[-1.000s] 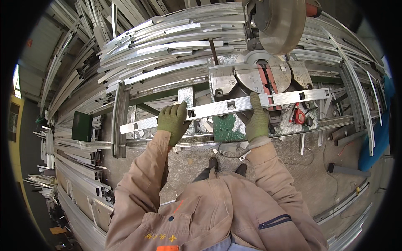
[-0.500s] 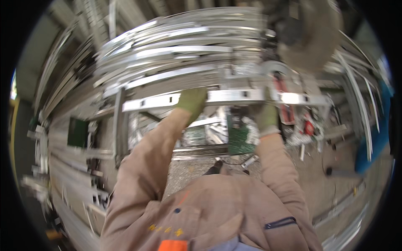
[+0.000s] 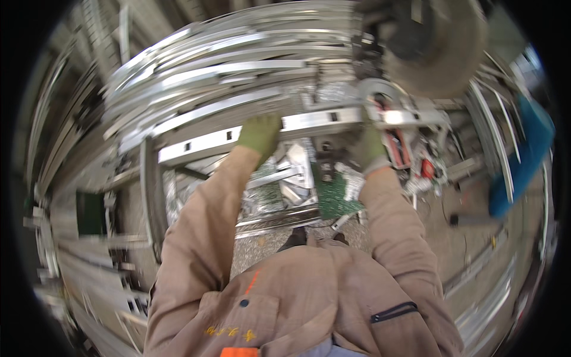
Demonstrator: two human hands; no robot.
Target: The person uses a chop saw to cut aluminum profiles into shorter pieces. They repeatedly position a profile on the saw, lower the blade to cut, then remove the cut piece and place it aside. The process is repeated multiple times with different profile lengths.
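A long silver metal profile point(image 3: 318, 120) with small dark rectangular slots along its face lies crosswise in front of me, its left end a little lower in the picture. My left hand point(image 3: 260, 134), in a green glove, is closed over the bar left of its middle. My right hand point(image 3: 372, 147), gloved too, grips it further right, the fingers partly hidden and blurred. Beyond the right hand, part of the bar shines brightly beside a ring-shaped metal part point(image 3: 379, 90). Red-handled tools point(image 3: 398, 149) lie just right of that hand.
Many silver profiles point(image 3: 238, 68) are stacked beyond the bar. A large round machine part point(image 3: 440, 50) hangs at the upper right. Metal offcuts point(image 3: 291, 178) and a green piece point(image 3: 338, 193) lie below the bar. A frame post point(image 3: 148, 190) stands left, a blue object point(image 3: 523, 154) far right.
The whole view has turned and shifted slightly, so the bar looks more slanted, its right end higher. Both hands keep about the same places on it.
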